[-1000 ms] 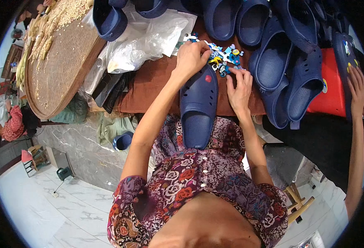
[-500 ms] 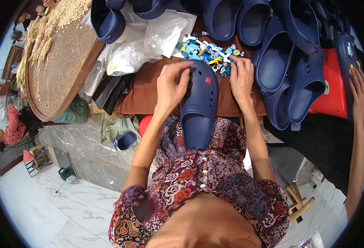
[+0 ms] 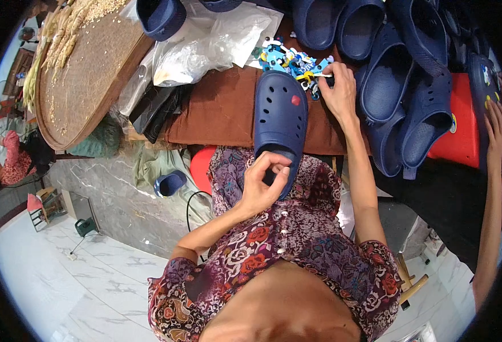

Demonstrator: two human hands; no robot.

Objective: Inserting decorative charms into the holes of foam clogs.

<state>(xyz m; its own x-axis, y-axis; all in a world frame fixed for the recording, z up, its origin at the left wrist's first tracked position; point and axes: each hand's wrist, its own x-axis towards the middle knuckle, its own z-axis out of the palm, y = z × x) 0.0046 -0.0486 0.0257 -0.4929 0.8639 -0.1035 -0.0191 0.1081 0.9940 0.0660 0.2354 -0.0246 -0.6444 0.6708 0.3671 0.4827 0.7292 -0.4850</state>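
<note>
A navy clog [image 3: 279, 108] with round holes lies in front of me, toe pointing away and heel at my lap. One small red charm [image 3: 295, 100] sits on the right side of its upper. My left hand [image 3: 265, 181] is closed at the heel opening, thumb and forefinger curled over the clog's left rim; its other fingertips are partly hidden. At the right edge of a pile of shoe charms [image 3: 288, 60], blue, white, yellow and black, my right hand [image 3: 339, 91] bends its fingers in a pinch on a small charm, mostly covered by the fingertips.
More navy clogs [image 3: 385, 85] are heaped at the right and far side. A clear plastic bag [image 3: 197, 54] and a round woven tray [image 3: 85, 85] with grain lie left. Far right, another person's hand [image 3: 495, 125] touches a clog with charms by a red surface [image 3: 456, 131].
My left hand has moved from beside the clog's toe back to its heel opening. My right hand stays by the charms, fingers now more bent.
</note>
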